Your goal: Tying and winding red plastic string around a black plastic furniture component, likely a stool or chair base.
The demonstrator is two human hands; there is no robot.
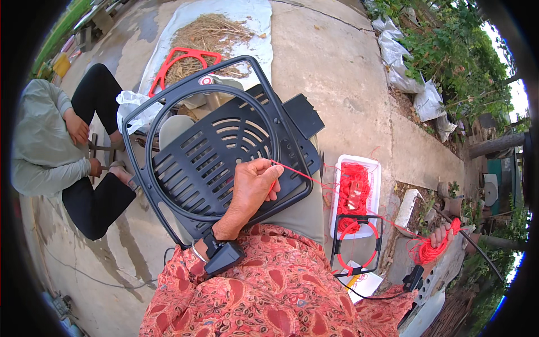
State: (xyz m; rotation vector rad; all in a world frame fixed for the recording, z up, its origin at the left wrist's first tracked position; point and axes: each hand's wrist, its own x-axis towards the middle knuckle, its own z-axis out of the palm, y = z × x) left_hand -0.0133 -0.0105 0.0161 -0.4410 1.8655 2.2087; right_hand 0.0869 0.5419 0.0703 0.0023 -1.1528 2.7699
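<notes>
My left hand [255, 182] pinches a thin red cord [297, 171] between thumb and fingers. It is over a black plastic frame [147, 163] with a large ring inside it. The frame rests at a tilt over a black slotted board [196, 168] on my lap. Out at the far right, my right hand [441, 235] is closed round a loose bundle of red cord [428, 251]. The cord runs between the two hands, passing a white tray [377, 168] heaped with more red cord [352, 182]. Some of my right fingers are hidden by the bundle.
A smaller black frame with a red-wrapped ring [375, 238] stands before the tray. A red frame [164, 70] and dry stalks [213, 31] lie on a white sheet ahead. Another person [42, 140] sits at the left. White sacks [396, 59] and bushes line the right.
</notes>
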